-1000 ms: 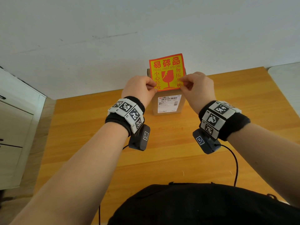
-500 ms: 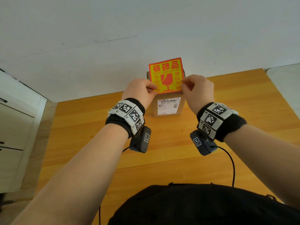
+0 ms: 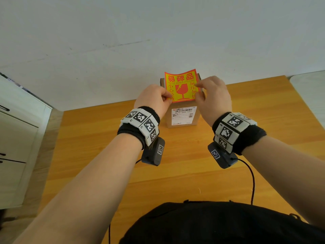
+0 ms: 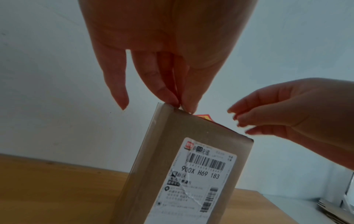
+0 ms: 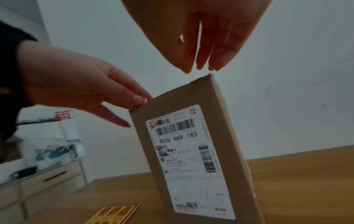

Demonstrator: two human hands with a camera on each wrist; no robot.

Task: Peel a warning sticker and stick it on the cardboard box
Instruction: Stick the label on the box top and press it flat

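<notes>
A red-and-yellow warning sticker (image 3: 182,86) lies curved over the top of an upright cardboard box (image 3: 168,118) at the far side of the table. My left hand (image 3: 169,99) pinches the sticker's near left corner at the box's top left corner (image 4: 180,104). My right hand (image 3: 197,92) hovers by the sticker's right edge and holds nothing. Its straight fingers (image 5: 201,65) point down just above the box's top right corner (image 5: 210,75). A white shipping label (image 4: 199,174) covers the box's front face. Only a sliver of the sticker (image 4: 205,117) shows from below.
The box stands on an orange wooden table (image 3: 105,155) against a white wall. A second sticker sheet (image 5: 114,215) lies flat on the table in front of the box. White drawers (image 3: 17,138) stand to the left, a white surface (image 3: 307,88) to the right.
The sticker has come down from above the box onto its top. My right hand has let go of its corner and its fingers have straightened. My left hand keeps its pinch.
</notes>
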